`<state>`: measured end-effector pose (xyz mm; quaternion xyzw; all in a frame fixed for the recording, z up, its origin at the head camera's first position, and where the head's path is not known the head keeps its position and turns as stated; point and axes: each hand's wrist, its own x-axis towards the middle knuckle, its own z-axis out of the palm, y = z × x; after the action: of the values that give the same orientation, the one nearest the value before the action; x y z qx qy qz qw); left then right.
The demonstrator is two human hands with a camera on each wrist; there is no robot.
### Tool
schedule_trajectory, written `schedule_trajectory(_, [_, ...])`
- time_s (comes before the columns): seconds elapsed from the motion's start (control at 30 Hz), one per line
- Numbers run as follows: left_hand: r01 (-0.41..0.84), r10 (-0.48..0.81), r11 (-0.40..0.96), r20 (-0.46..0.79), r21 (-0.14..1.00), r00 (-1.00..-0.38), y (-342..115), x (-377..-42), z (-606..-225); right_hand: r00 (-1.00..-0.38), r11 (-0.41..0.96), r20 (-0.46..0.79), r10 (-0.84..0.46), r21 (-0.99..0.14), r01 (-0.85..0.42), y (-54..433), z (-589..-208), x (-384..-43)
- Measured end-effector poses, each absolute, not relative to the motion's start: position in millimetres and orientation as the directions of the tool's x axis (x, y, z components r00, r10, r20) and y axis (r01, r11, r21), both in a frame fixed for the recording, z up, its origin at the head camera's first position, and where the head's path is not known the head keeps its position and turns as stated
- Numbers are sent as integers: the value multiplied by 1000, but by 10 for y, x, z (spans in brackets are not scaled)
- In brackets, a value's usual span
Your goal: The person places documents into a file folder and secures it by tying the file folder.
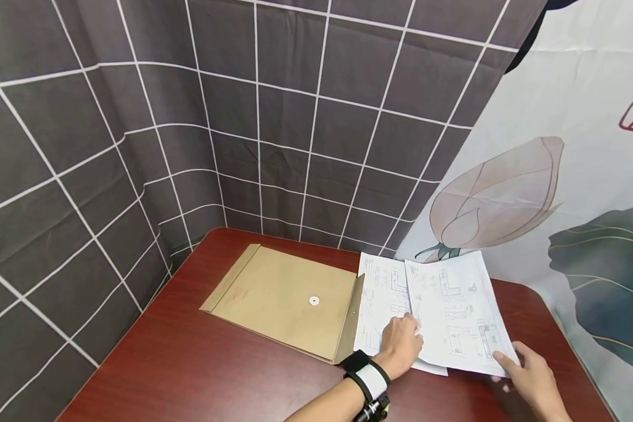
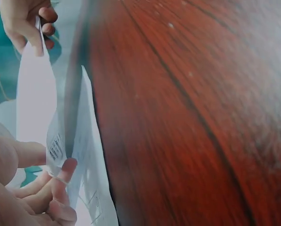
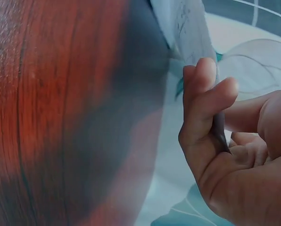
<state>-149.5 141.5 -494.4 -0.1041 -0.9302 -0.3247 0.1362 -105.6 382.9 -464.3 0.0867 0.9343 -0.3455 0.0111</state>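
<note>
A printed sheet of paper (image 1: 456, 316) with line drawings is raised off the table between both hands. My left hand (image 1: 402, 341) pinches its left edge; in the left wrist view the thumb and a finger (image 2: 69, 168) meet at the paper's edge. The right hand (image 1: 535, 378) grips the lower right corner, thumb on the printed face, other fingers behind it, as the right wrist view also shows. Beneath lies another drawing sheet (image 1: 373, 305), partly covered by the upper one and the left hand. A kraft paper envelope (image 1: 290, 293) lies left of the sheets, its flap (image 1: 351, 322) folded out.
The reddish-brown wooden table (image 1: 190, 363) carries everything. A dark grid-patterned curtain (image 1: 290, 117) stands behind and to the left. At the right hangs a white cloth (image 1: 585, 176) with flower and leaf prints. A strapped device (image 1: 369, 381) sits on the left wrist.
</note>
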Motion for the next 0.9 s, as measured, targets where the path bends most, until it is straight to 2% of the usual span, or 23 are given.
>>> schedule_trajectory(0.23, [198, 103, 575, 169, 794, -980, 1312, -1567, -4845, -976, 727, 26, 216, -671, 143, 3841, -4491, -931])
schedule_trajectory(0.4, [161, 192, 352, 98, 922, -977, 1166, -1614, -4713, -964, 707, 123, 234, -702, 82, 3876, -4406, -904])
schedule_trajectory(0.6, [192, 226, 203, 145, 960, -963, 970, -1683, -4542, -963, 673, 151, 224, -738, 41, 3963, -4294, -929])
schedule_trajectory(0.9, [248, 130, 190, 226, 950, -965, 626, -1800, -4355, -985, 697, 69, 160, -714, 63, 3997, -4183, -943])
